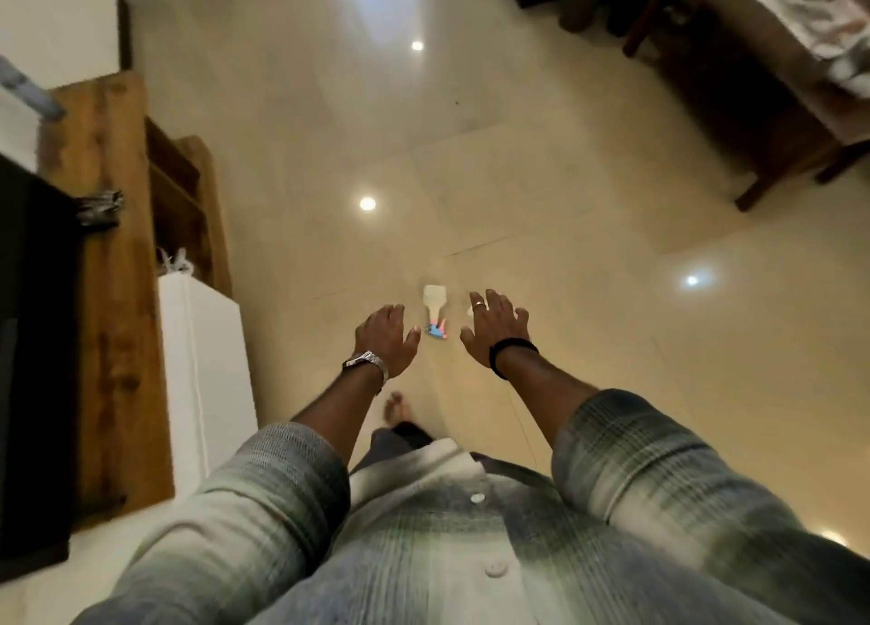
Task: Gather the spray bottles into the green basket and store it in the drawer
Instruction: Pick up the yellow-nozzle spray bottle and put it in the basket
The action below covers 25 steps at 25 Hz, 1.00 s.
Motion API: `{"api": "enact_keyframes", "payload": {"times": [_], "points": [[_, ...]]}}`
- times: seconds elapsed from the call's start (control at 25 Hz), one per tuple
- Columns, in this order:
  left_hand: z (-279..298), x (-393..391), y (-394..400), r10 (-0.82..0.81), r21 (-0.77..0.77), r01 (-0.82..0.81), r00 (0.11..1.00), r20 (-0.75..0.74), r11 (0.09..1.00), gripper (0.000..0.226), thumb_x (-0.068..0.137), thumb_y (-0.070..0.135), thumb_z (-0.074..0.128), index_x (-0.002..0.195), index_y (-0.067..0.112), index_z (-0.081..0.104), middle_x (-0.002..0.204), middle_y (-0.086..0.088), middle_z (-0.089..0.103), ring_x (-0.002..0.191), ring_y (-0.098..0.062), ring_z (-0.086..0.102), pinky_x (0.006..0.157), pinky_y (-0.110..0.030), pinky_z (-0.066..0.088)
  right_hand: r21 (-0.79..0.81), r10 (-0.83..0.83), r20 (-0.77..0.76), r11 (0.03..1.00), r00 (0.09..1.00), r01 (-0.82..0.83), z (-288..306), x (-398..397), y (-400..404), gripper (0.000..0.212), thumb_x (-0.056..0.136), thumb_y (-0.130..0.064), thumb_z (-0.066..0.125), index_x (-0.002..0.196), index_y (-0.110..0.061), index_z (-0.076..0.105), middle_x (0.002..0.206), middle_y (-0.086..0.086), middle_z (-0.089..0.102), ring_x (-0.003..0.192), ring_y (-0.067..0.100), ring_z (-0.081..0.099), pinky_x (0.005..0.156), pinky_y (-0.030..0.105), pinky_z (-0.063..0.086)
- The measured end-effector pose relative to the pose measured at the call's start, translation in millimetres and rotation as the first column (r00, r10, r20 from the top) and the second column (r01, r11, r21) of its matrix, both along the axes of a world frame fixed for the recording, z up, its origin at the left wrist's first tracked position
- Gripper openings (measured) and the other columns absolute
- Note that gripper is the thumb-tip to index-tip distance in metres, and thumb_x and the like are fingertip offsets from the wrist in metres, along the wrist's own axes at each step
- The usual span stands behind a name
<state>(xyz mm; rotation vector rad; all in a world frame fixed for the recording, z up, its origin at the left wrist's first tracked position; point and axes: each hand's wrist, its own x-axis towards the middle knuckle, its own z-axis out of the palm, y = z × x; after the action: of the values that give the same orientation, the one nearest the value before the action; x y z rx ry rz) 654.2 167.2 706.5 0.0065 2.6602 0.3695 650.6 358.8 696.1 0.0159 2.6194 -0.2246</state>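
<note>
A white spray bottle [435,305] with a blue and pink spray head lies on the shiny cream floor, its head pointing toward me. My left hand [387,339] hovers just left of it, fingers spread and holding nothing. My right hand [495,327] hovers just right of it, also spread and holding nothing. A small pale patch shows at my right fingertips; I cannot tell what it is. No green basket is in view.
A wooden cabinet [113,266] with an open shelf runs along the left, with a white box [202,370] against it and a dark screen [33,356] on top. A dark wooden table [772,106] stands at the top right. My bare foot [395,408] is below my hands.
</note>
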Motion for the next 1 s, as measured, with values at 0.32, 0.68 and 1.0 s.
{"api": "enact_keyframes", "payload": {"times": [0.32,0.68,1.0], "points": [[-19,-138,83,-0.341,0.050,0.339,0.937,0.072,0.940,0.055,0.099,0.043,0.041,0.144,0.011,0.038,0.150,-0.009,0.044,0.139,-0.031,0.041,0.113,-0.045,0.034,0.055,-0.244,0.076,0.969,0.967,0.241,-13,-60,71,0.068,0.098,-0.043,0.043,0.158,-0.020,0.021,0.163,0.007,0.021,0.149,0.026,0.021,0.115,0.051,0.025],[-89,-280,126,-0.570,0.045,0.571,0.806,0.160,0.820,0.052,0.097,0.042,0.043,0.138,0.011,0.040,0.142,-0.009,0.048,0.133,-0.031,0.044,0.109,-0.044,0.036,-0.016,-0.513,0.122,0.855,0.850,0.518,-63,-162,98,0.063,0.097,-0.045,0.047,0.154,-0.024,0.031,0.165,0.006,0.020,0.152,0.023,0.021,0.117,0.049,0.023],[-321,-356,157,-0.578,0.028,0.587,0.786,0.221,0.809,0.058,0.095,0.042,0.046,0.142,0.010,0.039,0.146,-0.010,0.048,0.136,-0.030,0.044,0.110,-0.042,0.036,-0.016,-0.678,0.334,0.690,0.654,0.723,-291,-207,134,0.063,0.094,-0.043,0.049,0.153,-0.025,0.034,0.163,0.002,0.024,0.149,0.024,0.027,0.114,0.050,0.026]]}}
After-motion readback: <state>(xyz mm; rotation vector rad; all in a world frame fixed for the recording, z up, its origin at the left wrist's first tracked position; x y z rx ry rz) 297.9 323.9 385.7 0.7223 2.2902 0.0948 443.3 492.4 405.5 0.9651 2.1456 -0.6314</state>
